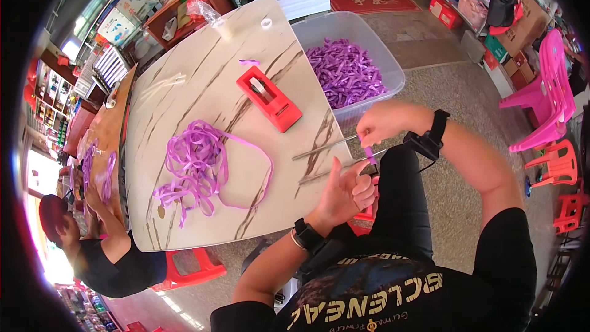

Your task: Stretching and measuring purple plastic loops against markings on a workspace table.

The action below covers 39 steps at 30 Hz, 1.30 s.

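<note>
My right hand (384, 122) pinches a short strip of purple ribbon (369, 155) that hangs below its fingers, beside the table edge. Two thin metal rods (326, 147) reach out over that edge, and the strip lies at the outer end of one. Just below the rods is my left hand (349, 194), thumb raised and fingers curled in; whether anything is inside them is hidden. A tangled heap of long purple ribbon (195, 157) lies on the marble-patterned table (246, 233), one loop stretching toward me. Beyond it sits a red tape dispenser (269, 99).
A clear plastic bin (393, 80) full of cut purple ribbon pieces (344, 74) stands against the table's right side. At the left, another person (110, 240) sits at a wooden table with more ribbon. Pink chairs (550, 95) and orange stools (556, 166) stand at right.
</note>
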Available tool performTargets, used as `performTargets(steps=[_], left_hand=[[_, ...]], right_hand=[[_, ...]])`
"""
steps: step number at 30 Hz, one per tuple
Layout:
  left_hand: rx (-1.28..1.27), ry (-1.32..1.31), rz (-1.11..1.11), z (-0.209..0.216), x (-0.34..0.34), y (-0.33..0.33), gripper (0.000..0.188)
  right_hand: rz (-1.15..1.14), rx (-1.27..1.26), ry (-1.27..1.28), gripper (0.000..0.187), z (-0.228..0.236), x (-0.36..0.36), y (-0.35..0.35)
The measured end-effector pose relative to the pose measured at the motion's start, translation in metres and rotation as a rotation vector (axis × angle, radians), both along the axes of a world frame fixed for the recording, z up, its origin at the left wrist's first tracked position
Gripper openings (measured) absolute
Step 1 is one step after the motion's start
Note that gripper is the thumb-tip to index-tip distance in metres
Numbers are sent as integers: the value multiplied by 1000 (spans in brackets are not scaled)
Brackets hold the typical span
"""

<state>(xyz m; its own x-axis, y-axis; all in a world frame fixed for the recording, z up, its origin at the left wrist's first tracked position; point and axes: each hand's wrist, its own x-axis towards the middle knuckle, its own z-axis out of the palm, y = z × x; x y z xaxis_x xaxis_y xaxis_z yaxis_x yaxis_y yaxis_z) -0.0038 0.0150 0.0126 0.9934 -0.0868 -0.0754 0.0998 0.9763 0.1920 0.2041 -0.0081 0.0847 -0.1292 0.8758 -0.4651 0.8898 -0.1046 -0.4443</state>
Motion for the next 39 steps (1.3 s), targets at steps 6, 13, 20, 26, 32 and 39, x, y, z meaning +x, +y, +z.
performTargets(steps=[6, 13, 20, 26, 32, 39], left_hand=[[26, 5, -4, 2, 1, -1, 68], [28, 26, 5, 2, 1, 0, 67], [18, 35, 5, 4, 0, 0, 67], [-7, 17, 1, 6, 1, -1, 66], [15, 23, 11, 7, 1, -1, 70], [21, 38, 20, 8, 2, -2, 71]], right_hand=[[-5, 79, -194, 19, -2, -6, -2], [-30, 192, -467, 27, -1, -19, -8], [-257, 355, -367, 33, -12, -13, -32], [-893, -7, 1011, 26, -108, 19, -76], [-924, 54, 1995, 26, -179, -44, -48], [-688, -38, 2301, 21, -167, -60, -35]])
